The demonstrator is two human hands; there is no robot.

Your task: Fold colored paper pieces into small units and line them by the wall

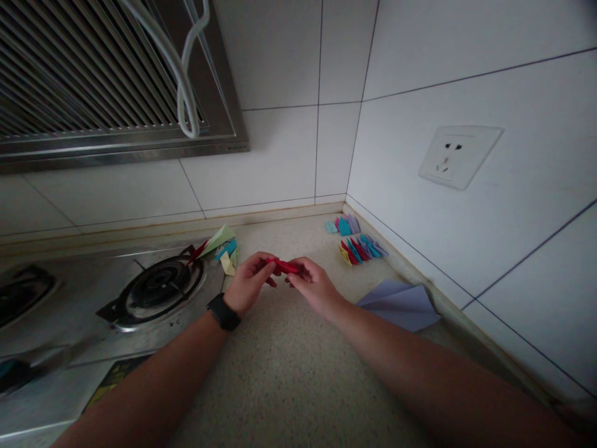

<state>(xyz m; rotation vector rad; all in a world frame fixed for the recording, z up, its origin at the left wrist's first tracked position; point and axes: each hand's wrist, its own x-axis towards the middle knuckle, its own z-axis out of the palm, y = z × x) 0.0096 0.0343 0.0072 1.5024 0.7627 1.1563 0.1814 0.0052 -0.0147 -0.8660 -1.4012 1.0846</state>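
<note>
Between my two hands is a small piece of folded red paper [285,267], held above the counter. My left hand [252,277], with a dark watch on its wrist, pinches the paper's left end. At the right end, the thumb and fingers of my right hand [314,283] are closed on the same paper. Fingers cover part of it, so its full shape is hidden. Beyond my right hand lie rows of small folded papers [358,250] in several colours. A larger purple folded sheet [398,303] rests beside my right forearm.
Left of the counter [280,373] is a gas stove [161,286]. Several folded papers [222,239] in green, blue and red lie at its right edge. A range hood [116,146] with a hanging white cable [186,106] is overhead. The right wall holds a socket [459,155].
</note>
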